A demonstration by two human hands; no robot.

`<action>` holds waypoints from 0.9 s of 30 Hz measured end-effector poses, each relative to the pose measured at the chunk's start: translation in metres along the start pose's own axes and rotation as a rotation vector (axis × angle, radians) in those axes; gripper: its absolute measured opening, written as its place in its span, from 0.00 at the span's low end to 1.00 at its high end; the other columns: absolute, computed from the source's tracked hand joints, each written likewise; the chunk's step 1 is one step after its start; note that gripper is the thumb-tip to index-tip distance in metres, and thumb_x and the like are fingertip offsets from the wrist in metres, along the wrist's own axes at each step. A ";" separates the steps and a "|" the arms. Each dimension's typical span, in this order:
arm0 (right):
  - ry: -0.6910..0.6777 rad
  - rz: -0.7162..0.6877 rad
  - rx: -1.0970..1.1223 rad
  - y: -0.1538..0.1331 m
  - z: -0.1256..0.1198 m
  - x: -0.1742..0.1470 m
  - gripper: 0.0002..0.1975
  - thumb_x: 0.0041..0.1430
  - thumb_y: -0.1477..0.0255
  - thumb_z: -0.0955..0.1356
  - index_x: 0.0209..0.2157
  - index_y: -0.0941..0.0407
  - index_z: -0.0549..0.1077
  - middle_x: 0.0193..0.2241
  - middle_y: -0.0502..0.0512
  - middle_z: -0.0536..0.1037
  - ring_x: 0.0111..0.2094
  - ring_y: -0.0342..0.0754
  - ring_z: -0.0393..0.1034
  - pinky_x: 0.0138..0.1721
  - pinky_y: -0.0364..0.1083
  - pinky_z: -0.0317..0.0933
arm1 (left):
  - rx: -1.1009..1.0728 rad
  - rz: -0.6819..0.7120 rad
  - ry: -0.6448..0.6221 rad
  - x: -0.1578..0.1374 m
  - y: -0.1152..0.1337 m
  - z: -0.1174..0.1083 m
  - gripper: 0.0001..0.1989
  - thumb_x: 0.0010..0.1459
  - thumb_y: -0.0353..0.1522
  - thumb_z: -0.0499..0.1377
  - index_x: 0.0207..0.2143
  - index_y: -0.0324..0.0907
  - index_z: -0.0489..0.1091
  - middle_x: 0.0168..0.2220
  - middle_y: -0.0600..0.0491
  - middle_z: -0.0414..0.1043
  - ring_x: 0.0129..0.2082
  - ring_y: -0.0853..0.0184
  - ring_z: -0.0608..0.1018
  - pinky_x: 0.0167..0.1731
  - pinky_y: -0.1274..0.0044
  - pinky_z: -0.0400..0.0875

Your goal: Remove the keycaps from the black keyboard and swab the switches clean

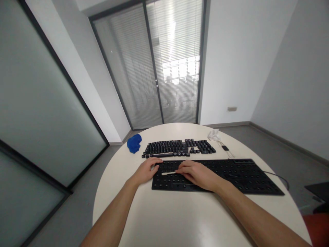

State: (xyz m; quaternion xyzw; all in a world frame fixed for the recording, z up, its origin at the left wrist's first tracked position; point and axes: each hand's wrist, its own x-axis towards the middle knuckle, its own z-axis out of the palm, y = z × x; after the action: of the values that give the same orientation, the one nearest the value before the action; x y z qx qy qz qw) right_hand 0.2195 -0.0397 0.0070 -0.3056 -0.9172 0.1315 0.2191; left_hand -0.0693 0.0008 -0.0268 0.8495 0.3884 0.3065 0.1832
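Note:
A black keyboard base with its keycaps off lies flat on the table, exposing rows of small switch points. My left hand grips its upper left corner, index finger along the top edge and thumb at the left side. In my right hand a thin white cotton swab is pinched. The swab points left over the left part of the base, among the switches. Whether its tip touches the surface is hard to tell. My right palm covers part of the base's middle.
Loose black keycaps lie in keyboard order behind the base. A crumpled blue cloth is at the back left. White crumpled tissue and a wire tool with a black grip are at the back right. A cable runs off the round table's right edge.

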 end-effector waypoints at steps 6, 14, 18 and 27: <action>0.019 0.009 -0.009 0.003 0.000 -0.001 0.14 0.67 0.75 0.62 0.46 0.54 0.78 0.42 0.57 0.78 0.43 0.49 0.73 0.47 0.47 0.66 | -0.002 0.004 0.005 0.000 0.000 0.000 0.14 0.63 0.28 0.55 0.49 0.46 0.75 0.51 0.49 0.75 0.51 0.61 0.75 0.55 0.66 0.68; 0.033 0.004 -0.036 0.009 0.002 -0.002 0.14 0.66 0.77 0.62 0.46 0.54 0.77 0.41 0.56 0.78 0.43 0.49 0.72 0.47 0.47 0.66 | -0.003 0.008 0.007 -0.001 -0.004 0.001 0.14 0.63 0.28 0.55 0.49 0.46 0.75 0.50 0.49 0.75 0.51 0.61 0.75 0.55 0.67 0.68; 0.038 0.010 -0.037 0.009 0.001 -0.003 0.14 0.65 0.77 0.63 0.46 0.55 0.78 0.40 0.56 0.78 0.42 0.49 0.72 0.47 0.47 0.66 | 0.000 0.004 -0.003 -0.001 -0.002 0.000 0.14 0.63 0.28 0.55 0.49 0.45 0.74 0.51 0.48 0.75 0.51 0.61 0.75 0.55 0.67 0.67; 0.059 0.014 -0.022 0.012 0.000 -0.005 0.13 0.62 0.79 0.64 0.43 0.54 0.78 0.39 0.56 0.79 0.42 0.50 0.72 0.46 0.47 0.66 | 0.001 0.003 -0.001 -0.002 -0.003 0.001 0.15 0.63 0.29 0.55 0.49 0.46 0.74 0.51 0.49 0.75 0.51 0.61 0.75 0.55 0.66 0.67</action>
State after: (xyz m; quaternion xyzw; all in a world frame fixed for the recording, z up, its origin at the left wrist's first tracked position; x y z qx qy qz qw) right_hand 0.2290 -0.0333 0.0013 -0.3180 -0.9097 0.1137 0.2415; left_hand -0.0712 0.0014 -0.0296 0.8503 0.3871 0.3063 0.1825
